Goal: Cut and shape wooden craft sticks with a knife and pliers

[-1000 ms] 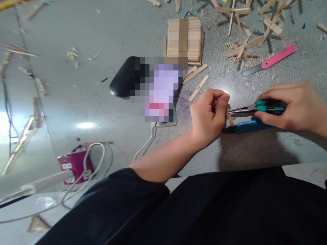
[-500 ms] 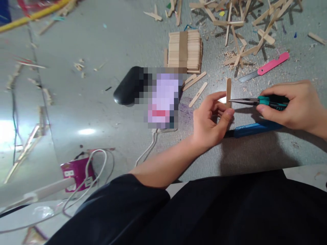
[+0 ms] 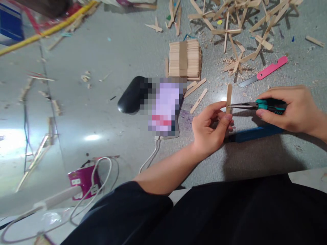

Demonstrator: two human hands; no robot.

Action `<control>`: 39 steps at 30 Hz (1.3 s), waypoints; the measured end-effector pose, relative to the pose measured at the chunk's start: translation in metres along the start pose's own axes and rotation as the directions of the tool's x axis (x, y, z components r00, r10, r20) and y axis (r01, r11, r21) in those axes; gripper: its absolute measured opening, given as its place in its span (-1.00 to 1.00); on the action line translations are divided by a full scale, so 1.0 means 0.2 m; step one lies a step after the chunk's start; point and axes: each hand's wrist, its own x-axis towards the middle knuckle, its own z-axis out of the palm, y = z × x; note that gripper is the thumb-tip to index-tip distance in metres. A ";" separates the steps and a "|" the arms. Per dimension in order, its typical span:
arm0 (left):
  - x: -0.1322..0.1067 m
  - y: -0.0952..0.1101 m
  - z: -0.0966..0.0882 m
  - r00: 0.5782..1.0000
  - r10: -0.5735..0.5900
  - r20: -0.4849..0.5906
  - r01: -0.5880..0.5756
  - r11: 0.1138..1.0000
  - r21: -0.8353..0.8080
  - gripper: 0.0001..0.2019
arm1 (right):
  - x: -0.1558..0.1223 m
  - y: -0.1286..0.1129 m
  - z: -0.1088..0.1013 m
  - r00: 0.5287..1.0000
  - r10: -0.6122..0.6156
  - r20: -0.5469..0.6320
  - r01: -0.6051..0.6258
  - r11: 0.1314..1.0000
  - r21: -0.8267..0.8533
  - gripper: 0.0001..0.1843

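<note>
My left hand [image 3: 211, 127] pinches a wooden craft stick [image 3: 229, 96] between thumb and fingers and holds it upright over the grey floor. My right hand [image 3: 291, 109] is wrapped round the teal handles of needle-nose pliers [image 3: 251, 106]. The pliers' thin tips touch the stick about halfway up, from the right. Just below both hands a blue tool [image 3: 255, 133] lies flat on the floor.
A banded stack of craft sticks [image 3: 184, 58] lies beyond the hands, with two loose sticks [image 3: 198, 92] beside it. A pink-handled knife [image 3: 264, 72] and a heap of glued sticks [image 3: 242, 23] are at the back right. A blurred phone [image 3: 163, 105], white cable [image 3: 150, 154] and magenta box [image 3: 81, 178] lie left.
My left hand has turned the stick up from lying low under the fist to standing upright. The pliers' tips have come against the stick. The view has shifted slightly.
</note>
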 end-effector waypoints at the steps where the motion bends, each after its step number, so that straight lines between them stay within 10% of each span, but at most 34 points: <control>1: 0.00 0.00 0.00 1.000 0.028 -0.005 -0.028 0.999 0.022 -0.80 | 0.00 0.00 0.00 1.000 0.006 0.006 -0.006 1.000 0.007 -0.83; 39: -0.01 0.02 -0.01 0.990 -0.140 -0.017 0.137 0.985 -0.106 -0.74 | 0.01 -0.02 -0.01 0.997 -0.010 0.074 0.011 1.000 -0.012 -0.75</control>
